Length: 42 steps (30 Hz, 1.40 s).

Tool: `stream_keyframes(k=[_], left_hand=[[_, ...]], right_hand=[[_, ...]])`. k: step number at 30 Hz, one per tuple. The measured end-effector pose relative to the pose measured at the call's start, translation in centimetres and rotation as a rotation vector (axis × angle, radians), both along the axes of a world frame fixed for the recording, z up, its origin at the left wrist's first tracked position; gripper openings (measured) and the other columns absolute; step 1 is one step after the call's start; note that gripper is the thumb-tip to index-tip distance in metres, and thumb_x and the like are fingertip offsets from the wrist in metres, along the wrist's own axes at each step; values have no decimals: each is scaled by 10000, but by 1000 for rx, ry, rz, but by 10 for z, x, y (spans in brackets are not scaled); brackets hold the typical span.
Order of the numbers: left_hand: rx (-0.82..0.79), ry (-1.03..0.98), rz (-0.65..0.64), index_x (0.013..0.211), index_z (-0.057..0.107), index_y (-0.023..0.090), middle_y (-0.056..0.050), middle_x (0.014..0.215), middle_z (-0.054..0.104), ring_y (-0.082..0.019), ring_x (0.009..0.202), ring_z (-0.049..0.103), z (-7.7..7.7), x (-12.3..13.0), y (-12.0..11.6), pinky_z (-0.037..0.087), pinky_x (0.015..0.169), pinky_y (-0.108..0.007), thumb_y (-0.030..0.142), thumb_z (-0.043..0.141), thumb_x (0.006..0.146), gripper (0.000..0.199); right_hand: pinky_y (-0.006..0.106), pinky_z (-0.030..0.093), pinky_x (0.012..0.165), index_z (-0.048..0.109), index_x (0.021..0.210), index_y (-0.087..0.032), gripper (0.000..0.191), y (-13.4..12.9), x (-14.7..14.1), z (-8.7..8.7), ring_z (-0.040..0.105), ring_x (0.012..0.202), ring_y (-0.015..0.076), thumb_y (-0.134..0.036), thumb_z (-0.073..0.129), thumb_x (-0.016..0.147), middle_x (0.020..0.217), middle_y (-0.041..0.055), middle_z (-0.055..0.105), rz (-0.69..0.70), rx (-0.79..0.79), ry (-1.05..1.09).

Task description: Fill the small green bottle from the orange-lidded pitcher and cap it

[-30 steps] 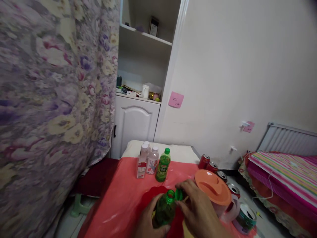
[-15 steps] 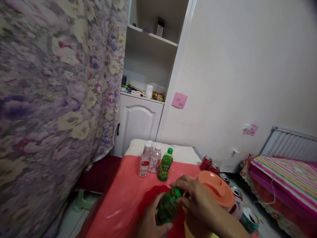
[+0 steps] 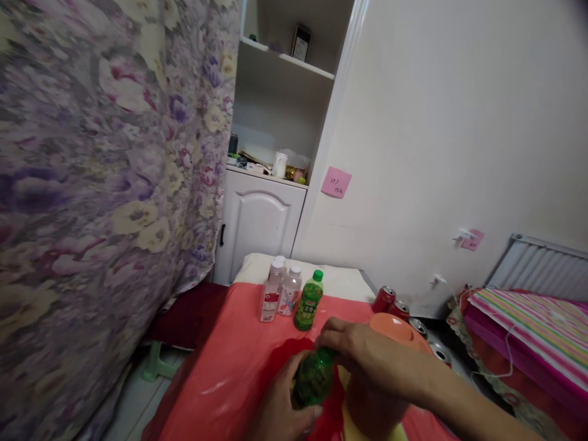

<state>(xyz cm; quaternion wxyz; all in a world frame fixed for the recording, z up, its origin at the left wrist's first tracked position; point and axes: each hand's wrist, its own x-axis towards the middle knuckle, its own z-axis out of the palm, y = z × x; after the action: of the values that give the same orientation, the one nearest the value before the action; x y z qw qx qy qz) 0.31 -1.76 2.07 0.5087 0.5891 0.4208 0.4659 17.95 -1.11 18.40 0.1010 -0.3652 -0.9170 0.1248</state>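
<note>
Near the front of the table a green plastic drink bottle [image 3: 313,383] leans toward me. My left hand [image 3: 285,398] is wrapped round its body. My right hand [image 3: 351,346] has its fingers closed over the bottle's top, at the green cap [image 3: 326,354]; the fingers hide most of it. Beyond stands a second green drink bottle [image 3: 309,301], capped and upright. To its left are clear bottles with white caps, one with a red and white label [image 3: 271,294] and one with a printed picture [image 3: 290,293].
An orange lid [image 3: 395,327] lies right of my hand, with several drink cans [image 3: 384,299] behind and beside it. Red cloth [image 3: 215,373] covers the table. A floral curtain [image 3: 114,184] hangs left, a white cabinet [image 3: 261,214] stands behind, and a bed [image 3: 542,331] is at right.
My right hand has moved over the bottle's top, covering the mouth that showed before. My left hand keeps its hold. The view has shifted slightly.
</note>
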Motion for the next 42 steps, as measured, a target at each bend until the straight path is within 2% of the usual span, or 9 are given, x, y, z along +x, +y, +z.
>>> stream_keyframes(k=[4,11,17,21,25,29,32,37,42], left_hand=[[8,-12,-3,1302,568,207,-30,1101,739,-270,1173,647,-3,1,1,465,1090,-399,39,587,593,729],[28,7,22,1308,571,228,-44,1287,712,-274,1220,631,-6,2,4,487,1057,-391,28,596,567,768],[12,7,28,1295,583,196,-80,1313,705,-299,1246,620,-2,1,2,478,1073,-404,46,599,557,753],[-8,9,26,1325,554,182,-96,1327,697,-292,1241,632,-2,0,1,467,1096,-419,64,607,573,763],[-20,-7,8,1317,555,194,-86,1319,702,-282,1223,644,1,1,0,499,1041,-381,61,596,579,751],[-11,8,8,1289,576,188,-76,1228,735,-273,1126,680,7,2,0,520,973,-370,46,581,555,748],[26,-29,-2,1276,589,176,-95,1240,733,-298,1174,664,5,2,1,494,1032,-407,57,594,545,741],[13,3,21,1272,585,187,-89,1223,746,-290,1143,680,0,3,3,516,1003,-396,63,605,540,743],[1,13,31,1296,572,177,-90,1250,722,-275,1150,682,-2,3,3,521,1021,-384,68,602,563,742]], right_hand=[[274,533,820,698,1081,-222,345,3,-3,7,664,936,162,-40,460,911,1151,58,685,39,-79,-80],[265,515,790,710,1073,-196,345,8,-5,12,641,885,155,-33,438,940,1059,52,685,148,-24,-205],[261,507,754,725,1044,-187,377,4,-8,19,652,854,157,-8,415,926,1016,50,700,141,-8,-226],[253,487,654,730,994,-178,314,4,-13,20,636,714,143,-30,460,931,951,51,713,104,60,-299],[300,475,605,724,970,-143,156,9,-22,16,692,713,211,-234,599,951,934,107,777,40,209,-508],[369,486,607,727,1006,-94,412,12,-30,15,746,763,322,-458,539,976,918,199,803,-25,246,-565],[397,507,626,716,1044,-101,507,11,-27,17,752,764,340,-521,435,999,933,206,794,-49,244,-519],[395,564,827,634,1287,-231,433,7,-13,19,727,976,286,-324,709,871,1223,121,714,-26,46,-264],[305,541,851,700,1065,-224,245,8,-5,14,687,950,184,-106,552,910,1110,51,697,75,-33,-120]])
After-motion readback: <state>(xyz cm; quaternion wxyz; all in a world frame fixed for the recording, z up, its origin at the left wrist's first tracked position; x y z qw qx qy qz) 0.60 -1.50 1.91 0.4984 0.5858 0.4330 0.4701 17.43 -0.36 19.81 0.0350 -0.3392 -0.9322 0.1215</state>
